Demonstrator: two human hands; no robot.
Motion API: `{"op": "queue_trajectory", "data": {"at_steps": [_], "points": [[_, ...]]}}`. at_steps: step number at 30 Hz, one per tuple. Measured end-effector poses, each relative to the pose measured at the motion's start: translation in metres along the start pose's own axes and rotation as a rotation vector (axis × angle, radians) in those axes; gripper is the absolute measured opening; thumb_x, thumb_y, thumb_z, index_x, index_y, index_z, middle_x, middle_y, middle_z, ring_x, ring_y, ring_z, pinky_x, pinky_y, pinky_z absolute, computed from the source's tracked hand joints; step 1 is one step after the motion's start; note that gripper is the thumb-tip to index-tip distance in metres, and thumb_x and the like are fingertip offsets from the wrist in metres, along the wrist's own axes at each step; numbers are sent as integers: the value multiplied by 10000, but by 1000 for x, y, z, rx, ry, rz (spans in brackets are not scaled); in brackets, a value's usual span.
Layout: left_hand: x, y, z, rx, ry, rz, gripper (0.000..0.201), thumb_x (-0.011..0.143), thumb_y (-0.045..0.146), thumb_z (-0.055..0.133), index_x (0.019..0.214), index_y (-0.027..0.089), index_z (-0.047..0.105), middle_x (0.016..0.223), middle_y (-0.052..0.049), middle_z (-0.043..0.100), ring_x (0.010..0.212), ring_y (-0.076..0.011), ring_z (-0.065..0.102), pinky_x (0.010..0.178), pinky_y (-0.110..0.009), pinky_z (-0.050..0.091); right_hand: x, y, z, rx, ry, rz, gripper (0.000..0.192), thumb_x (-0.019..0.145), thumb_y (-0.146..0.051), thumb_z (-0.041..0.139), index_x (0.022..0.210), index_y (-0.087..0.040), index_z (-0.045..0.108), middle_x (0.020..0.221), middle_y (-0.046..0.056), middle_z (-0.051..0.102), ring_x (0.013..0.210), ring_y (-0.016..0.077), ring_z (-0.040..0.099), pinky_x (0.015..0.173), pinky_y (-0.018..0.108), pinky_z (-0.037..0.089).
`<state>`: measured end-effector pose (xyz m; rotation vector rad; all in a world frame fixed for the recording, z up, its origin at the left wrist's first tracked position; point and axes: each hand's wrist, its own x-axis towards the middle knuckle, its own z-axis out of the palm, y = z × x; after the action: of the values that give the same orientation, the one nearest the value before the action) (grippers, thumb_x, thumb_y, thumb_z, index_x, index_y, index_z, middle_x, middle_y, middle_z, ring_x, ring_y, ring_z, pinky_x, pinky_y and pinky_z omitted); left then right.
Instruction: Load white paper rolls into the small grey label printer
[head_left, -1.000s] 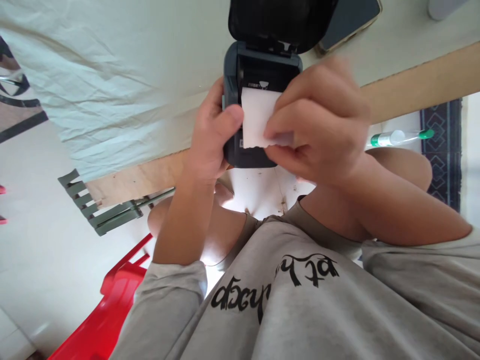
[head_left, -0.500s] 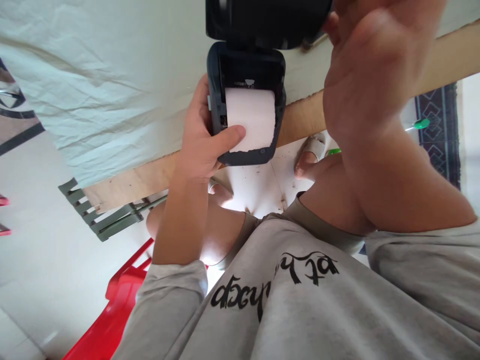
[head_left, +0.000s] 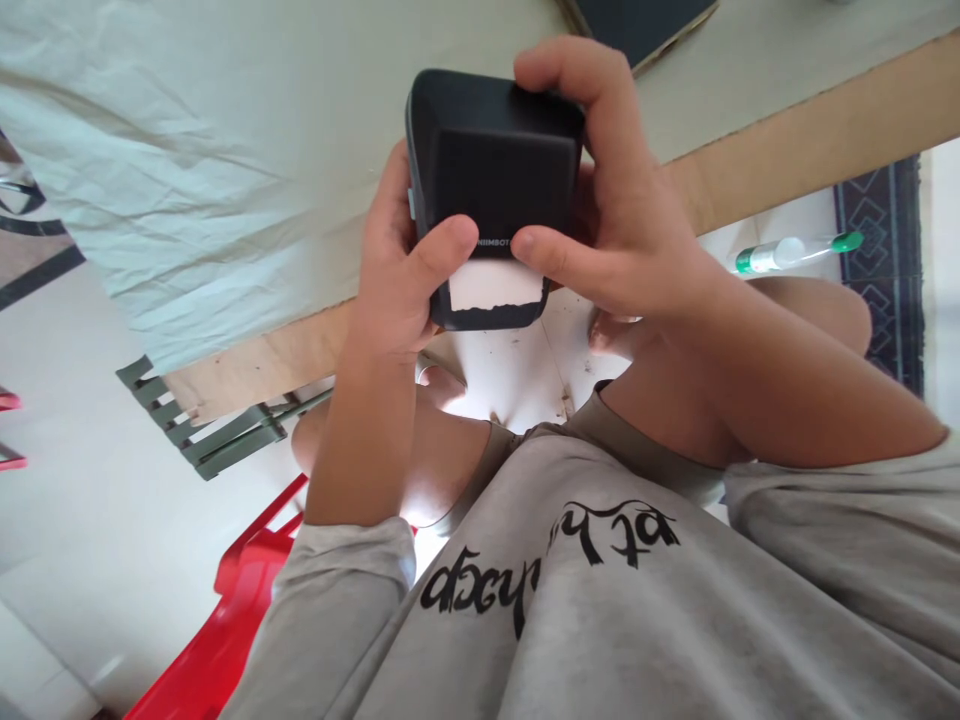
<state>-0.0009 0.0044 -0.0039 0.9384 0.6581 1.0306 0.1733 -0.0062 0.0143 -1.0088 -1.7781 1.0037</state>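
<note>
Over table edge (head_left: pixel 787 150), both hands (head_left: pixel 397 270) clasp printer (head_left: pixel 495 170).

We see the label printer (head_left: pixel 495 170) as dark plastic with a smooth, matt shell that takes only a soft sheen. The strip of paper (head_left: pixel 495 286) at its mouth looks white and matt, its lower edge torn ragged. The tabletop (head_left: pixel 810 150) shows a bare, pale wood edge, and over it lies a creased, matt cloth (head_left: pixel 187 150). The chair (head_left: pixel 225 620) below reads as glossy red plastic.
</note>
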Motion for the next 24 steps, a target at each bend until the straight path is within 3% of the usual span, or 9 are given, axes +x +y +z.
{"op": "queue_trajectory", "data": {"at_steps": [3, 10, 13, 15, 20, 24], "points": [[2, -1, -3, 4, -35, 18, 413, 674, 285, 694, 1054, 315, 533, 969, -14, 617, 1078, -274, 571, 619, -297, 472, 1, 7, 0, 79, -28, 45, 732, 711, -463, 571, 1305, -186, 245, 1399, 41, 237, 1185, 98, 398, 947, 167, 437], [0, 4, 2, 55, 28, -18, 364, 675, 281, 663, 1006, 367, 541, 1024, 14, 631, 1163, -252, 530, 688, -332, 501, 3, 3, 1, 100, -71, 57, 686, 732, -439, 544, 1292, -163, 257, 1328, 66, 332, 1140, 99, 432, 895, 170, 445], [-1, 9, 8, 41, 51, -27, 225, 750, 411, 561, 957, 322, 567, 1030, 12, 628, 1194, -249, 496, 817, -354, 497, 2, 2, 3, 35, -41, 51, 641, 744, -411, 518, 1285, -179, 264, 1346, 48, 310, 1188, 98, 408, 925, 165, 439], [0, 10, 10, 29, 49, -25, 285, 832, 472, 413, 944, 269, 578, 1021, 2, 627, 1188, -238, 486, 889, -351, 469, 2, 2, 4, -18, -28, 41, 654, 740, -418, 517, 1291, -178, 259, 1359, 43, 296, 1220, 98, 388, 971, 166, 424], [2, 8, 8, -73, 133, -47, 264, 910, 332, 340, 952, 217, 573, 989, 14, 647, 1067, -189, 546, 936, -327, 434, -1, -3, -1, -154, 6, 16, 617, 778, -451, 461, 1306, -179, 295, 1367, 36, 312, 1267, 112, 364, 1004, 190, 423], [2, 8, 8, -79, 109, -24, 302, 919, 339, 346, 917, 184, 606, 912, 9, 653, 944, -178, 576, 884, -318, 441, -2, -6, -6, -243, -12, -34, 551, 803, -444, 412, 1293, -208, 322, 1345, 28, 355, 1281, 120, 362, 1024, 233, 419]]}}
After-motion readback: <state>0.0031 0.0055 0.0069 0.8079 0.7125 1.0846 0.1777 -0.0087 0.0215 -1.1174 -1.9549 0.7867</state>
